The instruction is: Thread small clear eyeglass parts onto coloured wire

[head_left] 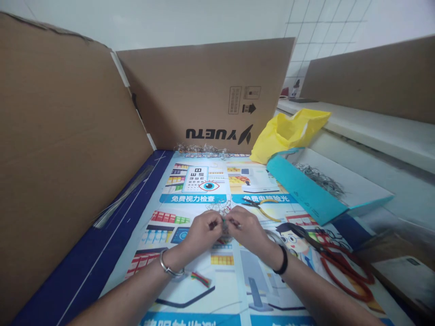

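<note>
Hands: two, at the clock's centre; left hand [201,228] has its fingers curled in, thumb and forefinger pinching one wire piece [224,220]; right hand [249,229] pinches it from the three o'clock side
Wire piece: one, green-spotted, between the fingertips; its ends are too small to tell
Thin wires: one tangle [219,205] just beyond, at twelve o'clock; whether joined to the piece, cannot tell
Coloured strands: one bundle [201,279] at seven
Straight strands: one bundle [122,199] towards nine
Silvery bits: one row [200,148] past eleven
Tools: two; pliers [258,205] between two and three, scissors [321,247] past three
Containers: two; yellow bag [282,140] at one, teal box [306,192] at two
</note>
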`<state>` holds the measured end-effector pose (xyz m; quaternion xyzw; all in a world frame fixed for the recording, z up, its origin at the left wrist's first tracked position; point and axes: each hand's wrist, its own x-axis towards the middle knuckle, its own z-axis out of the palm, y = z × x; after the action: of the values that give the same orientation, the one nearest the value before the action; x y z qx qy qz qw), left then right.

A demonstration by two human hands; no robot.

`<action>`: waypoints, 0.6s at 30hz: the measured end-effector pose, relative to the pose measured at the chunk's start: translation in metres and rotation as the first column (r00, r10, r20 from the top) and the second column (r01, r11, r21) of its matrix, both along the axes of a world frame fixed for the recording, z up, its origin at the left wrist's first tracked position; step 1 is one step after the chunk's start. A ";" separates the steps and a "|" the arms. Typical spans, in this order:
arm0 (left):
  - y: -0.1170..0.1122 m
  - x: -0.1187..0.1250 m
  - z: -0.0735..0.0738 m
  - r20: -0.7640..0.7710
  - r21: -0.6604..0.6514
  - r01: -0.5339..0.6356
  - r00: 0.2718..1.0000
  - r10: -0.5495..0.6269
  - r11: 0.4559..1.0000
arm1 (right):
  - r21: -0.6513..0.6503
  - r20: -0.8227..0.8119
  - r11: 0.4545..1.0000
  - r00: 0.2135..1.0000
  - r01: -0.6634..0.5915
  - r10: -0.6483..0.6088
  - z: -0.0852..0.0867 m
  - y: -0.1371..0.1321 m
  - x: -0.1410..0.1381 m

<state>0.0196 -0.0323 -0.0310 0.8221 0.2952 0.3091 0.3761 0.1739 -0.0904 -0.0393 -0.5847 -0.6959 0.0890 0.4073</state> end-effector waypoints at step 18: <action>0.004 -0.014 0.018 0.087 -0.116 0.271 0.961 -0.262 0.956 | -0.051 -0.009 0.998 1.000 0.023 -0.024 0.002 -0.002 -0.003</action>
<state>0.0061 -0.0281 -0.0131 0.8174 0.1872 0.2651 0.4760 0.1708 -0.0928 -0.0374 -0.6025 -0.6847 0.1044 0.3966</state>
